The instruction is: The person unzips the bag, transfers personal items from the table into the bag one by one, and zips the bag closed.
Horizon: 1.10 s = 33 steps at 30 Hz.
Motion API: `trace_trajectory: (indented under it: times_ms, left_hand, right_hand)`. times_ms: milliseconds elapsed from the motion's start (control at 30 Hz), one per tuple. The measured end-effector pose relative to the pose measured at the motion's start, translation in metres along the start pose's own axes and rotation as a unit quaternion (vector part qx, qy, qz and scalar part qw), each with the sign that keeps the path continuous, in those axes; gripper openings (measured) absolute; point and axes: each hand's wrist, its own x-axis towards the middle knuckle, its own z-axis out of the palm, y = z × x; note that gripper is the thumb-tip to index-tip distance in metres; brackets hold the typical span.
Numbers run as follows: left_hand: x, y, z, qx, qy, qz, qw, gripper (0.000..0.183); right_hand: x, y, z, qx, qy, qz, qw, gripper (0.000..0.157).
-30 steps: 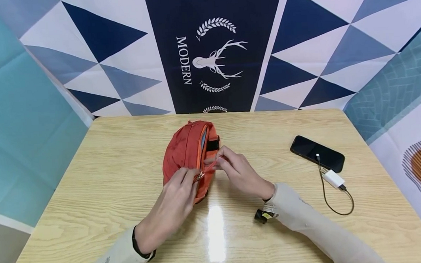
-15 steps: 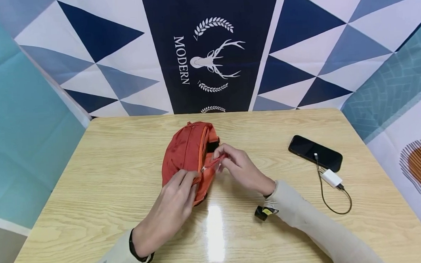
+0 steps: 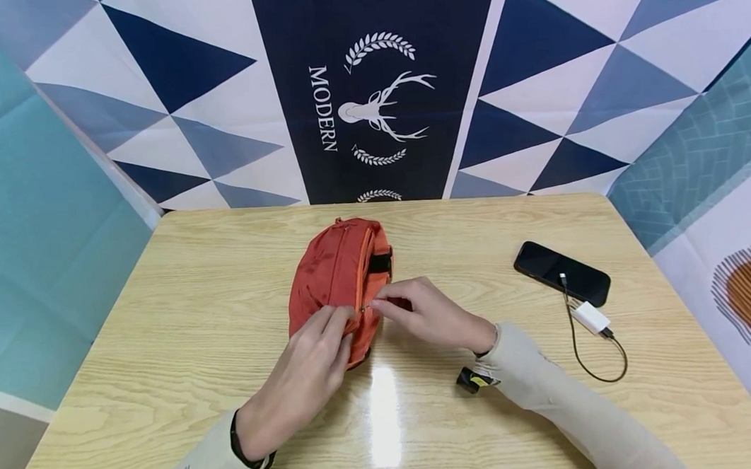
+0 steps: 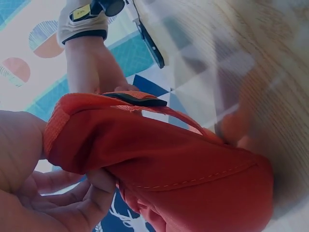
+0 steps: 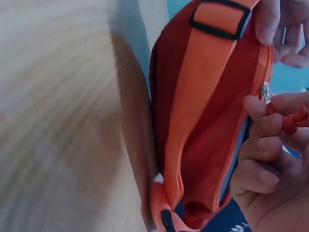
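A red waist bag with orange zipper trim lies on the table. My left hand pinches its near end, also visible in the left wrist view, where the thumb and fingers grip the bag's edge. In the right wrist view, my right hand pinches the red cord zipper pull, close to the metal zipper slider. Beyond the slider the zipper is parted, with a grey-blue lining strip showing. An orange strap with a black buckle runs along the bag's back.
To the right, a black phone lies on the wooden table. A white adapter with a short black cable lies beside it, the cable's free plug over the phone. A patterned cloth backdrop stands behind the table.
My right hand has shifted left and nearer to my left hand, and its fingers now cover the red cord seen stretched earlier. My left hand keeps its hold on the bag.
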Motion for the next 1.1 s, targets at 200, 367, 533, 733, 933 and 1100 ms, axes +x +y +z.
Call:
trace_trajectory:
  times_ms: [200,367,533,733,933,1100]
  left_hand:
    - [-0.004,0.001,0.001,0.015,-0.018,0.001,0.9997,0.032]
    - [-0.005,0.001,0.004,0.025,-0.013,0.019,0.9994,0.03]
    - [-0.005,0.002,0.005,0.038,-0.012,0.027,0.9989,0.028]
    - [-0.005,0.003,0.005,0.047,-0.025,0.024,0.9983,0.027]
    - [-0.006,0.004,0.005,0.05,-0.031,0.028,0.9979,0.03]
    - [-0.008,0.007,0.004,0.046,-0.047,0.035,0.9972,0.028]
  right_hand:
    - [0.001,0.002,-0.001,-0.052,0.013,-0.036,0.998,0.021]
    - [0.0,0.002,-0.001,-0.09,0.022,-0.046,0.995,0.02]
    - [0.0,0.002,-0.001,-0.11,0.029,-0.045,0.993,0.019]
    - [-0.001,0.003,0.0,-0.118,0.034,-0.042,0.992,0.019]
    - [0.001,0.007,0.0,-0.134,0.047,-0.039,0.989,0.019]
    - [0.001,0.012,-0.001,-0.154,0.061,-0.022,0.986,0.018]
